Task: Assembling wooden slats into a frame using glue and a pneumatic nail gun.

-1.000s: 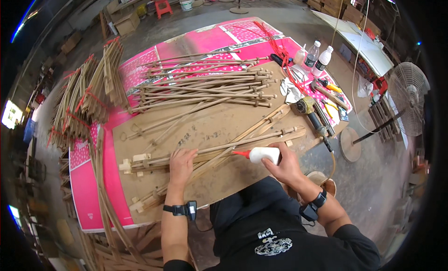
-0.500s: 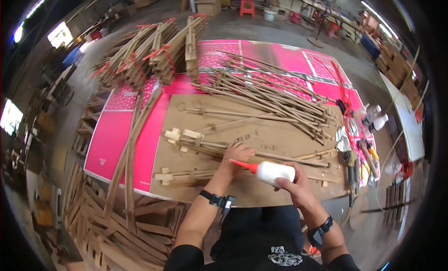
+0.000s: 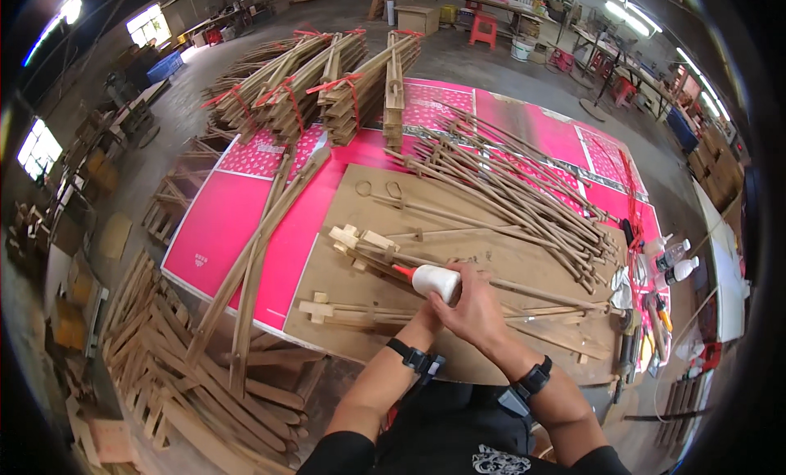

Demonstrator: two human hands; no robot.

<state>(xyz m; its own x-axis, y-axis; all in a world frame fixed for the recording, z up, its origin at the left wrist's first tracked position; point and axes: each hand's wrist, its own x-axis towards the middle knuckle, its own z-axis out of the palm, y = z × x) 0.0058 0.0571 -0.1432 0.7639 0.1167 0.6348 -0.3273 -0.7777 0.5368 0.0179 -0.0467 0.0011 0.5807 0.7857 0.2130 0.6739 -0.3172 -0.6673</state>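
Note:
My right hand (image 3: 476,310) grips a white squeeze bottle (image 3: 434,282) with a red nozzle. The nozzle tilts left, over the cross-shaped light wood end (image 3: 348,236) of a slim wooden frame. My left hand (image 3: 427,321) lies behind and below the bottle, close to the frame's rods. Its fingers are mostly hidden by the bottle and my right hand. A second slim frame with a cross-shaped end (image 3: 317,309) lies nearer to me on the brown board (image 3: 336,270). Beyond them rest thin rods (image 3: 458,216) with looped ends.
A heap of wooden rods (image 3: 524,193) covers the board's far side. Strapped wood bundles (image 3: 352,103) stand on the pink sheet (image 3: 237,238). Two long slats (image 3: 258,250) overhang the left edge. Tools (image 3: 655,319) and clear bottles (image 3: 673,254) lie at right; wooden parts (image 3: 213,385) pile below left.
My right hand has brought the bottle leftward, over my left hand and toward the frame's cross-shaped end. The head view has shifted, moving the table rightward in the picture.

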